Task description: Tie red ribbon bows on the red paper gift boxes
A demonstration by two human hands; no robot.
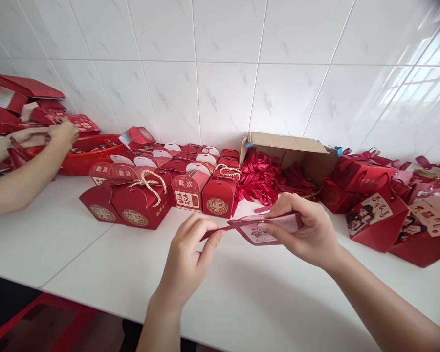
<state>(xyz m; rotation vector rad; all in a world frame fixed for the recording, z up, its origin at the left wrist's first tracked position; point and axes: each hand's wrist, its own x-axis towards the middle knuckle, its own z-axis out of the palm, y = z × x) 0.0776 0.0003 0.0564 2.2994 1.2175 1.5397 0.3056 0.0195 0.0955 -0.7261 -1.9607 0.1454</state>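
Observation:
My left hand (190, 254) pinches the left tip of a flat, unfolded red gift box (258, 230) held just above the white counter (77, 244). My right hand (304, 230) grips the same flat box on its right side, fingers curled over its top edge. The box shows a pale printed panel facing me.
Several assembled red gift boxes with rope handles (150, 195) stand behind my hands. A cardboard carton (293, 151) with red ribbons (260, 178) lies by the tiled wall. More red boxes (381, 215) crowd the right. At left another person's hands (47, 137) work beside a red basin (84, 156).

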